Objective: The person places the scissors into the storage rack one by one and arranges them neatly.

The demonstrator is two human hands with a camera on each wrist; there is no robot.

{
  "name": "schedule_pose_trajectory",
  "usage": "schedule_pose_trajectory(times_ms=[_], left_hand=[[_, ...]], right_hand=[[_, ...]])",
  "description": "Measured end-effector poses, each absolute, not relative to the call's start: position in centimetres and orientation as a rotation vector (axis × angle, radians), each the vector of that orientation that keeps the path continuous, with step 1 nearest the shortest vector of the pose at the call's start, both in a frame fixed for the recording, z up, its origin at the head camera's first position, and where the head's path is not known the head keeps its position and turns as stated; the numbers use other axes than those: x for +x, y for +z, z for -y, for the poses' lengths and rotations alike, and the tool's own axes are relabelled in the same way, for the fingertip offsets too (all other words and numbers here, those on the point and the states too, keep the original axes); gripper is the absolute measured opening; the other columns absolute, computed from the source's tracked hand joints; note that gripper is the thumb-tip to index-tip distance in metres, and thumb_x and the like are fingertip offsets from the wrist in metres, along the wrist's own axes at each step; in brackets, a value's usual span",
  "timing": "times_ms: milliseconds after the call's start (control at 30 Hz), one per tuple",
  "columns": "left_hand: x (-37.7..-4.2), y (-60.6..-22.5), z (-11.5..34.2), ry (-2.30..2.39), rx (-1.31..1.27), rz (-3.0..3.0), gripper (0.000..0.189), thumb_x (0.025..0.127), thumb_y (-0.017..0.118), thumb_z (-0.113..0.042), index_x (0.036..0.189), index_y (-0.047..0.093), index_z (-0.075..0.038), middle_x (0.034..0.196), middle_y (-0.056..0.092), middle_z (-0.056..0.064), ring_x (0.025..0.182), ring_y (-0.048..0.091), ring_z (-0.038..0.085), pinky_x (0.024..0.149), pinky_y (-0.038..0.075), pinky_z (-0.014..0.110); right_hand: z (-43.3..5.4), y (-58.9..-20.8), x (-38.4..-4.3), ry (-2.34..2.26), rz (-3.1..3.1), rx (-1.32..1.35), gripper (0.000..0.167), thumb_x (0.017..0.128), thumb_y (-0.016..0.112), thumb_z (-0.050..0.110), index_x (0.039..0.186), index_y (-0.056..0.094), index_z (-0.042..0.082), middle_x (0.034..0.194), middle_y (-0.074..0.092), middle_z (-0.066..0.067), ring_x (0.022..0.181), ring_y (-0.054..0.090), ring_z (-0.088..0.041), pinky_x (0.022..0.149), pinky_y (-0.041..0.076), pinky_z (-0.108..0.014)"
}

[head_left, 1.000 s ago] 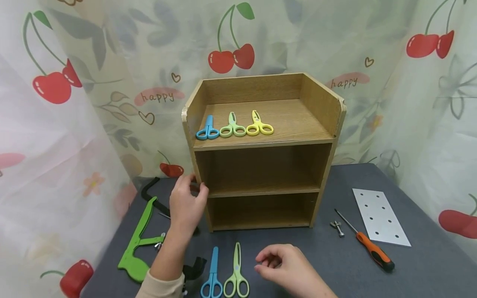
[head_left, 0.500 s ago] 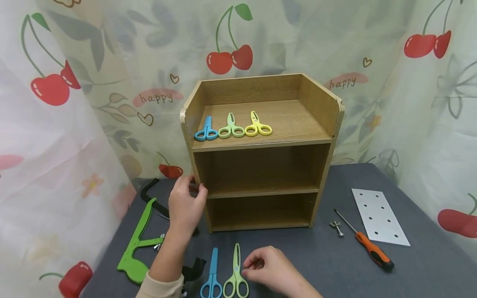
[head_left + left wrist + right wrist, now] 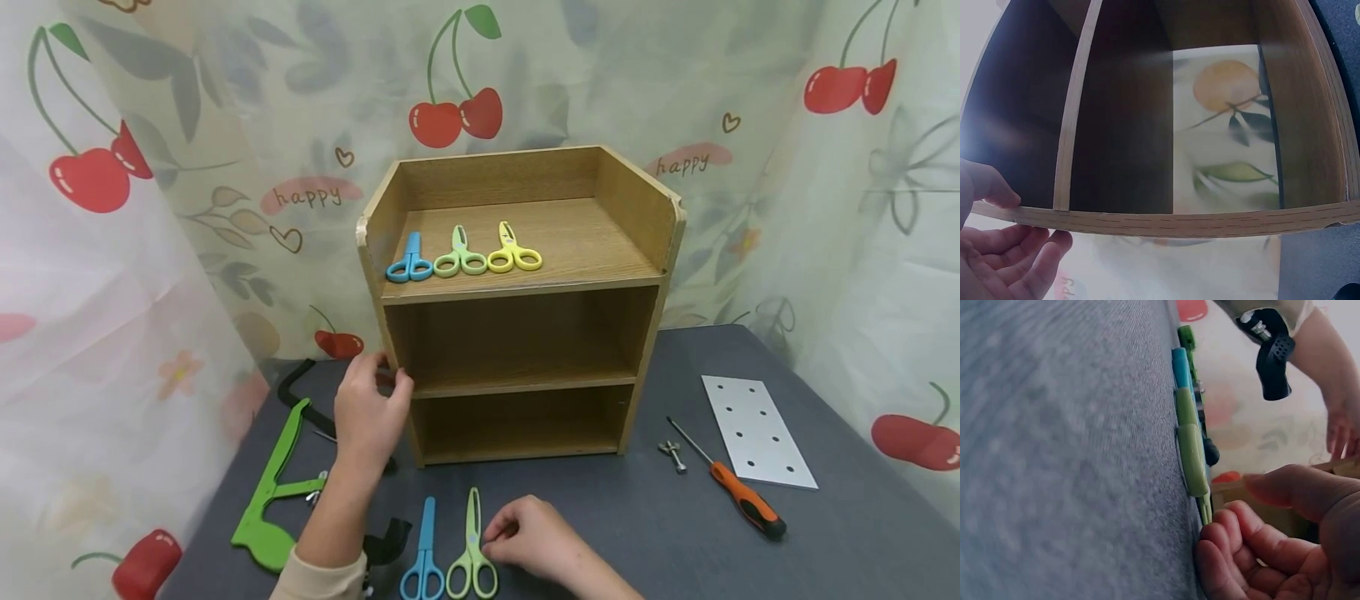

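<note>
My left hand point(image 3: 371, 410) grips the left side panel of a wooden shelf unit point(image 3: 517, 291); in the left wrist view the thumb lies inside the panel edge and the fingers outside. Flat on the table are blue scissors point(image 3: 426, 533) and, just right of them, green scissors point(image 3: 472, 533). Beside the green pair my right hand point(image 3: 534, 537) has loosely bent fingers. In the right wrist view its fingertips are close to the green scissors, thumb apart; contact is unclear. On the top shelf lie blue scissors point(image 3: 412, 254), green scissors point(image 3: 460, 257) and yellow scissors point(image 3: 512, 250) in a row.
Left of the unit lies a green saw-like tool point(image 3: 272, 492) with a black bent bar point(image 3: 288, 387). To the right are a bolt with a wing nut point(image 3: 672, 456), an orange-handled screwdriver point(image 3: 746, 500) and a white perforated plate point(image 3: 759, 429). Printed curtains hang behind.
My right hand has moved left, up beside the green scissors on the table. The left hand keeps its grip on the shelf unit. The view has shifted slightly.
</note>
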State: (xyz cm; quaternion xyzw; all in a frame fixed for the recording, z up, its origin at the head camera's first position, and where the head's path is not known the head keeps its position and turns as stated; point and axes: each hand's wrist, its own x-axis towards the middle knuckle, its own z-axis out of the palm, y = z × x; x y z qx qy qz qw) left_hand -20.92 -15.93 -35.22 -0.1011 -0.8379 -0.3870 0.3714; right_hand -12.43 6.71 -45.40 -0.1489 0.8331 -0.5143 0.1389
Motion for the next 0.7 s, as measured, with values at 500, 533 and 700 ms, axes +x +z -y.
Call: schedule_pose_trajectory(times_ms=[500,533,700], left_hand=[[-20.75,-35.11,15.95,-1.006,-0.269,2.141,0.02,0.09,0.07,-0.006,0.106,0.068,0.005,0.1,0.065,0.017,0.083,0.069,0.031,0.064,0.058,0.046],[-20.75,-35.1,15.94,-1.007,-0.271,2.139,0.019,0.09,0.07,-0.006,0.106,0.068,0.005,0.099,0.065,0.017,0.083,0.069,0.031,0.064,0.058,0.046],[-20.73,-35.06,15.95,-1.006,-0.274,2.138,0.019,0.09,0.07,-0.006,0.105,0.068,0.005,0.099,0.064,0.017,0.082,0.069,0.031,0.064,0.058,0.047]], right_hand=[[-6.47,-46.28,-12.83,-1.386,-2.469,-0.456,0.012,0.075,0.088,0.014,0.07,0.076,0.014,0.063,0.066,0.008,0.057,0.055,-0.006,0.055,0.045,-0.025],[-6.44,-46.23,-12.8,-1.359,-2.485,-0.472,0.013,0.075,0.088,0.015,0.069,0.076,0.014,0.063,0.066,0.01,0.058,0.056,-0.006,0.056,0.045,-0.025],[-6.26,-45.95,-12.64,-1.297,-2.476,-0.495,0.014,0.075,0.087,0.012,0.067,0.076,0.014,0.061,0.066,0.01,0.059,0.056,-0.007,0.059,0.045,-0.024]])
